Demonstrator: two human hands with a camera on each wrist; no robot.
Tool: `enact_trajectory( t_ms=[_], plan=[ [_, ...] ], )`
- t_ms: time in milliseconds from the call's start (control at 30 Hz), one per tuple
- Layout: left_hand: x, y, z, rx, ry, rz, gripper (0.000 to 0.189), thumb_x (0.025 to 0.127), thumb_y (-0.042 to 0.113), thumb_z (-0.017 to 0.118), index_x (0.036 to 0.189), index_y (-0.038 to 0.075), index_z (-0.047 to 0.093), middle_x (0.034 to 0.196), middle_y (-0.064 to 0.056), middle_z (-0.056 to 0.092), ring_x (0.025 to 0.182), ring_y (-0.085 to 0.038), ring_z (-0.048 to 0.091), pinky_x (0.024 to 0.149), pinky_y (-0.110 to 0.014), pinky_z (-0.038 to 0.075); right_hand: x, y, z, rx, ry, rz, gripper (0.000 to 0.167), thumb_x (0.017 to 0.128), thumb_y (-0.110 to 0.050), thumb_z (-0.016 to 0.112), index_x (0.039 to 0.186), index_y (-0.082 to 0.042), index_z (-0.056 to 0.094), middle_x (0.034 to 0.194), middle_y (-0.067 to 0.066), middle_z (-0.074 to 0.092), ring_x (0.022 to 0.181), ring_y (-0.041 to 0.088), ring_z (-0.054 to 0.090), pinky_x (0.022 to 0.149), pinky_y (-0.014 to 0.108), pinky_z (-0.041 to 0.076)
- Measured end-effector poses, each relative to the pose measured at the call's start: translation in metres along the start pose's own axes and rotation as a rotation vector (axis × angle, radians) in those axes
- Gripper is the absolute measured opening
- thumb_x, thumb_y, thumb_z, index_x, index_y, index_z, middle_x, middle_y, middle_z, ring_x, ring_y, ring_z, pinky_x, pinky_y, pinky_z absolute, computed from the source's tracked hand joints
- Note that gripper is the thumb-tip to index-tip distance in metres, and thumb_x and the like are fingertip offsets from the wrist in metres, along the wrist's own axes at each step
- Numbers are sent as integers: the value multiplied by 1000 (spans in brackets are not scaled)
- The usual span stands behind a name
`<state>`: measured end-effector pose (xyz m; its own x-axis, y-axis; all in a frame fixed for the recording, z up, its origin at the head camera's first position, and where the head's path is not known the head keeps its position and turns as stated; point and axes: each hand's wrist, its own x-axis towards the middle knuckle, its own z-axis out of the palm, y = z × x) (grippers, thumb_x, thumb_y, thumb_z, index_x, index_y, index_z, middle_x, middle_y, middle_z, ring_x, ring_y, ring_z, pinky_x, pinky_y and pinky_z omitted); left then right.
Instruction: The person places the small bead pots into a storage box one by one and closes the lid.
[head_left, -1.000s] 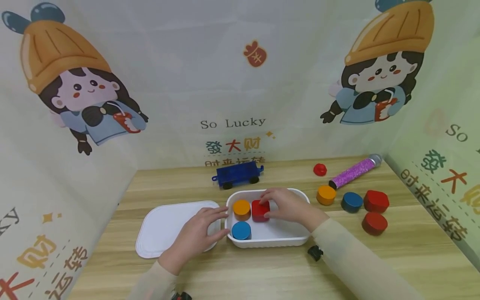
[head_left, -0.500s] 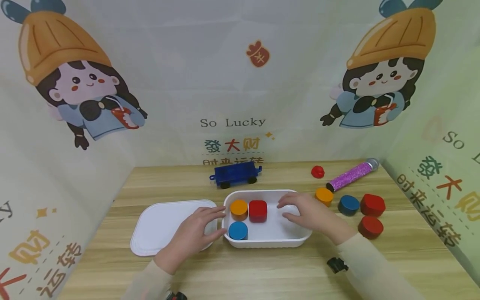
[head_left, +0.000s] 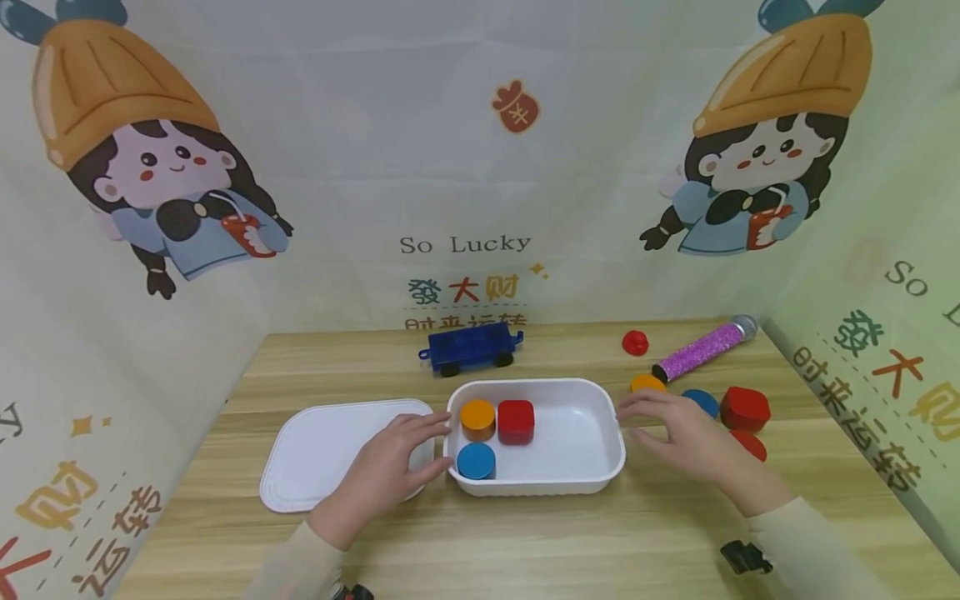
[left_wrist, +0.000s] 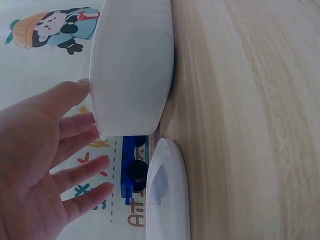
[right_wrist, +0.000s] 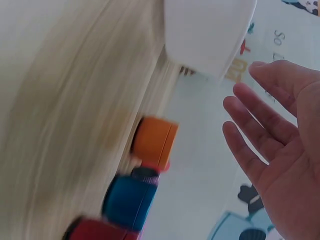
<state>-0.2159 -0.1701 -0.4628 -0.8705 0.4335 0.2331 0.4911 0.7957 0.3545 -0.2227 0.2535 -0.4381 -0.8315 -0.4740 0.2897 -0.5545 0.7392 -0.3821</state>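
A white container [head_left: 577,433] stands mid-table, holding an orange round block [head_left: 477,420], a red square block [head_left: 516,422] and a blue round block [head_left: 476,461] towards its left end. My left hand [head_left: 390,458] has its fingers extended at the container's left rim; in the left wrist view the thumb touches the wall. Past the right rim hovers my right hand [head_left: 686,437], holding nothing, its fingers loosely spread. It partly covers a second orange block [head_left: 648,383], a dark blue block [head_left: 702,402] and a red round block [head_left: 752,444]; another red block [head_left: 746,409] lies beside them.
Left of the container lies a white lid [head_left: 322,454], partly under my left hand. Behind the container stands a blue toy wagon [head_left: 471,347]. A small red piece [head_left: 635,342] and a glittery purple microphone [head_left: 705,350] lie at the back right. Printed cloth walls enclose the table.
My right hand has let go of the red square block in the container and moved right, out over the rim towards the loose blocks. My left hand has stayed at the left rim.
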Motion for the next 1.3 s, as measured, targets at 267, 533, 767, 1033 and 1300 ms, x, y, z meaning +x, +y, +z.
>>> enact_trajectory(
  t_ms=[267, 533, 767, 1033, 1300],
  plan=[
    [1, 2, 1, -8, -12, -16, 47, 93, 38, 77, 134, 16, 70, 148, 3, 62, 134, -24, 58, 111, -48, 51, -33, 25, -21, -68, 60, 52, 19, 89, -8, 80, 108, -12, 78, 119, 9, 74, 104, 29, 70, 83, 41, 64],
    [2, 3, 0, -10, -16, -19, 48, 93, 38, 77, 134, 15, 70, 148, 2, 62, 133, -25, 58, 111, -50, 51, -56, 51, -44, -150, 43, 111, 25, 82, -7, 85, 106, -6, 77, 112, 14, 74, 101, 35, 71, 88, 54, 59],
    [1, 3, 1, -13, -9, -18, 48, 93, 37, 78, 134, 15, 70, 148, 1, 62, 133, -25, 58, 111, -49, 51, -74, 65, -48, -146, -3, 221, 32, 80, -14, 88, 107, -2, 76, 108, 17, 74, 97, 37, 71, 85, 57, 59],
    [0, 1, 0, -11, -5, -4, 47, 93, 38, 77, 134, 16, 70, 148, 2, 62, 133, -24, 59, 111, -48, 51, -88, 76, -46, -147, -11, 267, 34, 76, -18, 91, 103, -4, 76, 106, 18, 71, 88, 30, 69, 71, 40, 60],
    [0, 1, -2, -7, 6, 12, 47, 92, 38, 78, 133, 15, 71, 147, 0, 63, 132, -24, 59, 110, -48, 52, -91, 83, -42, -136, 22, 249, 34, 73, -17, 93, 100, -5, 76, 98, 10, 74, 77, 19, 67, 61, 26, 55]
  ],
)
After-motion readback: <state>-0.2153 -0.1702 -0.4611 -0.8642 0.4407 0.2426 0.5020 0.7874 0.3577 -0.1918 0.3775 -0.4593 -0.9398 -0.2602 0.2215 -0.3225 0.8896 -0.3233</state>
